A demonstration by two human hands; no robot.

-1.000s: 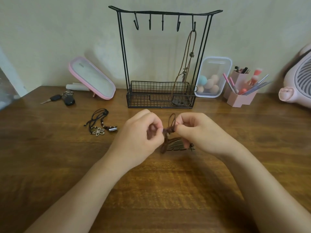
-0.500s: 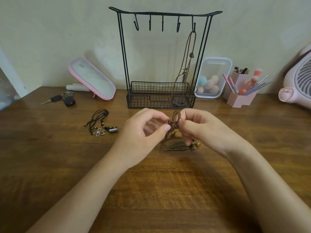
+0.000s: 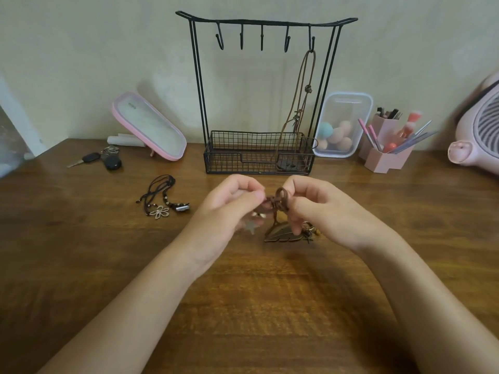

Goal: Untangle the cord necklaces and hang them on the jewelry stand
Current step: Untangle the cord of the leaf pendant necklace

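A brown wooden table (image 3: 270, 306) is shown, with a black wire jewelry stand (image 3: 259, 157) set at its back by the wall. Left of the stand a pink-framed mirror (image 3: 151, 128) is propped, keys (image 3: 102, 159) are laid beside it, and a black cord necklace (image 3: 162, 201) lies nearer the front. To the right, a clear plastic box (image 3: 343, 122), a pink brush holder (image 3: 386, 157) and a pink fan (image 3: 480, 136) are placed.
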